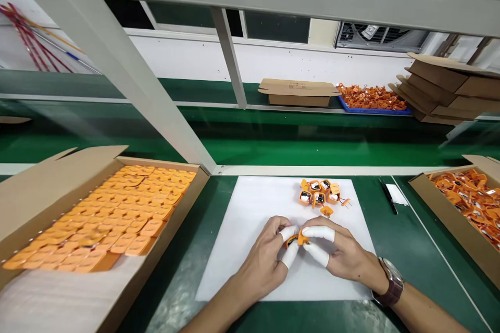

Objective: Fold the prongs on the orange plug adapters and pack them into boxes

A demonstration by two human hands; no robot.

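Between my hands, above the white sheet [226, 260], is a small orange plastic case [292, 240] with dark parts inside. My left hand [267, 257] pinches its left side between thumb and forefinger. On the other side, the fingertips of my right hand [339, 250] grip an orange piece [302, 237] of it, tilted against the case. White finger cots cover the thumb and forefinger of both hands. Just beyond lies a cluster of open orange cases [319, 199] with black and white parts inside. A loose orange piece [327, 211] lies nearest my hands.
At left, a cardboard box [164, 250] holds rows of orange cases. Another box [433, 197] at right is heaped with orange parts. A black pen [388, 196] lies right of the sheet. On the back shelf are a blue tray [375, 112], a carton [299, 100] and stacked boxes [449, 88].
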